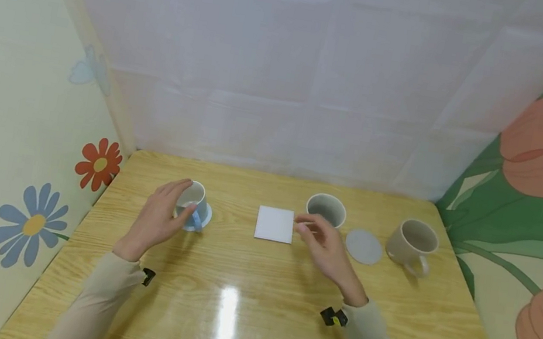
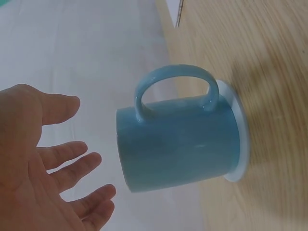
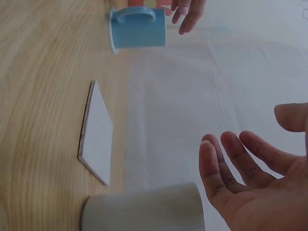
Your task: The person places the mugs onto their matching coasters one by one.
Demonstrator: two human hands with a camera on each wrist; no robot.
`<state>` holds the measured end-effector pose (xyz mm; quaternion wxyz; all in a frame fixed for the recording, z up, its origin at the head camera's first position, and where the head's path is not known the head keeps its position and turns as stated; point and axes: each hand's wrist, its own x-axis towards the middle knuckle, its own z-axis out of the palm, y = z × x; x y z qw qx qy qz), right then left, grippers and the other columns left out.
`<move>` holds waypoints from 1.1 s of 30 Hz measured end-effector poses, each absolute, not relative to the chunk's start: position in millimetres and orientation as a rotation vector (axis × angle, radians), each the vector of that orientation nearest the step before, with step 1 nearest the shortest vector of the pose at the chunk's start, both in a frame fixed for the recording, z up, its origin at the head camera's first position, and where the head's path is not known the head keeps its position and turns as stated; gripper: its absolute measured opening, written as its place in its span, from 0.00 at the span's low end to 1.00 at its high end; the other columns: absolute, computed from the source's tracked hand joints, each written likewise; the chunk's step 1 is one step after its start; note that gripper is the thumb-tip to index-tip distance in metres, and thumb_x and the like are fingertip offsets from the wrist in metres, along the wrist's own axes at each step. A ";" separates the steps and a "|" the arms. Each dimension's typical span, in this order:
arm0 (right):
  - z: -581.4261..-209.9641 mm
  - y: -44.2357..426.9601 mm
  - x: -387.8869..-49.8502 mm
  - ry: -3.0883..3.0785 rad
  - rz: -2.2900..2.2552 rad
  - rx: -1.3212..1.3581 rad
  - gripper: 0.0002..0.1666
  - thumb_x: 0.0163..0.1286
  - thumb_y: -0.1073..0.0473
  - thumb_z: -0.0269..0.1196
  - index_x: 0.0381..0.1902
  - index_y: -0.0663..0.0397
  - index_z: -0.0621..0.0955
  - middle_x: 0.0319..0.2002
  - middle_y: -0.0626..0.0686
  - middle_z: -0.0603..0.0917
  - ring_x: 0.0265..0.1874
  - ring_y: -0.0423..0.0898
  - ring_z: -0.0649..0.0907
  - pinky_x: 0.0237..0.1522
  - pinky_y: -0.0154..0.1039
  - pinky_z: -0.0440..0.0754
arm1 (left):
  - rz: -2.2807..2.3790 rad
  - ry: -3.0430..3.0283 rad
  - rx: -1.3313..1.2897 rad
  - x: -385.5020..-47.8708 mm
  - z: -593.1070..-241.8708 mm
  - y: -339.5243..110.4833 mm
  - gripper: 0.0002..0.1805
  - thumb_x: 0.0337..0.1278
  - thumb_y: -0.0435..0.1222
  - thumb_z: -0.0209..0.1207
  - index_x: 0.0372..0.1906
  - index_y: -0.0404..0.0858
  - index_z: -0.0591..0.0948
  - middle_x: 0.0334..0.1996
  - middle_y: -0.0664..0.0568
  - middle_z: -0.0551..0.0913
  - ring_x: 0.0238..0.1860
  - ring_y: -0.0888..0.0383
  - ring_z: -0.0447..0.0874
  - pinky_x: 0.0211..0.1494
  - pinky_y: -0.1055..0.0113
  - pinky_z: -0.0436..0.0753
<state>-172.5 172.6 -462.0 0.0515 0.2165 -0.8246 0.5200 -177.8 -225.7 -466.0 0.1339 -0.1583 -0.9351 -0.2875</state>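
A light blue mug (image 1: 199,211) (image 2: 178,139) stands upright on a round white coaster (image 1: 207,217) (image 2: 242,130). Just above its rim the left hand (image 1: 157,216) (image 2: 53,159) hovers with relaxed fingers, and a gap shows between fingertips and mug in the left wrist view. The right hand (image 1: 325,252) (image 3: 260,178) is held in the air with loosely bent fingers, holding nothing. Near it stand a whitish cup (image 1: 326,202) (image 3: 144,211) and a square white coaster (image 1: 274,224) (image 3: 98,137).
A round grey coaster (image 1: 363,247) lies right of the whitish cup. Farther right stands a beige mug (image 1: 407,247), its handle towards the front right. A white cloth hangs behind the wooden table (image 1: 185,310), with floral cloths at both sides.
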 end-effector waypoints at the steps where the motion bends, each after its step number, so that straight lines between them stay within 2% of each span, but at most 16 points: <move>1: -460.9 174.9 -172.3 -2.511 1.583 0.654 0.16 0.83 0.62 0.59 0.61 0.64 0.82 0.58 0.64 0.87 0.55 0.60 0.88 0.58 0.44 0.88 | -0.834 -2.714 -0.463 -178.2 -465.3 -224.3 0.33 0.76 0.39 0.63 0.76 0.28 0.70 0.75 0.32 0.73 0.76 0.32 0.68 0.77 0.32 0.67; 6: -459.1 186.0 -173.3 -2.519 1.546 0.634 0.15 0.83 0.62 0.59 0.61 0.64 0.83 0.57 0.64 0.88 0.53 0.58 0.89 0.56 0.41 0.88 | -0.853 -2.720 -0.471 -180.3 -461.5 -217.9 0.33 0.75 0.38 0.64 0.77 0.29 0.70 0.75 0.32 0.73 0.76 0.32 0.68 0.77 0.31 0.67; 12: -459.4 196.8 -173.4 -2.521 1.481 0.577 0.15 0.83 0.62 0.59 0.60 0.63 0.84 0.56 0.61 0.90 0.51 0.51 0.88 0.56 0.40 0.85 | -0.881 -2.741 -0.480 -183.5 -461.2 -211.5 0.33 0.76 0.38 0.63 0.78 0.31 0.70 0.77 0.35 0.71 0.77 0.33 0.67 0.78 0.32 0.67; 17: -459.2 203.9 -174.1 -2.516 1.488 0.555 0.16 0.85 0.60 0.57 0.60 0.61 0.84 0.53 0.64 0.90 0.50 0.50 0.87 0.54 0.38 0.83 | -0.901 -2.740 -0.502 -184.7 -461.6 -206.5 0.32 0.77 0.38 0.63 0.78 0.31 0.69 0.77 0.36 0.71 0.77 0.33 0.67 0.78 0.32 0.67; 21: -458.5 209.4 -173.5 -2.515 1.466 0.523 0.16 0.85 0.60 0.57 0.60 0.61 0.84 0.53 0.62 0.90 0.49 0.48 0.87 0.53 0.34 0.83 | -0.898 -2.737 -0.531 -183.8 -461.7 -202.9 0.33 0.77 0.40 0.62 0.78 0.30 0.69 0.77 0.35 0.71 0.77 0.33 0.67 0.80 0.33 0.65; 28: -458.6 219.0 -172.8 -2.512 1.448 0.495 0.16 0.85 0.60 0.57 0.61 0.62 0.84 0.57 0.62 0.89 0.49 0.38 0.86 0.52 0.30 0.84 | -0.878 -2.720 -0.544 -185.4 -462.1 -197.8 0.33 0.76 0.40 0.63 0.77 0.30 0.70 0.76 0.36 0.73 0.77 0.33 0.67 0.79 0.32 0.67; 33: -461.9 225.6 -172.0 -2.484 1.481 0.455 0.15 0.83 0.62 0.59 0.60 0.64 0.84 0.56 0.64 0.89 0.47 0.34 0.87 0.51 0.27 0.83 | -0.879 -2.709 -0.570 -188.6 -463.2 -192.4 0.32 0.76 0.40 0.63 0.77 0.30 0.70 0.76 0.36 0.73 0.77 0.34 0.69 0.79 0.35 0.69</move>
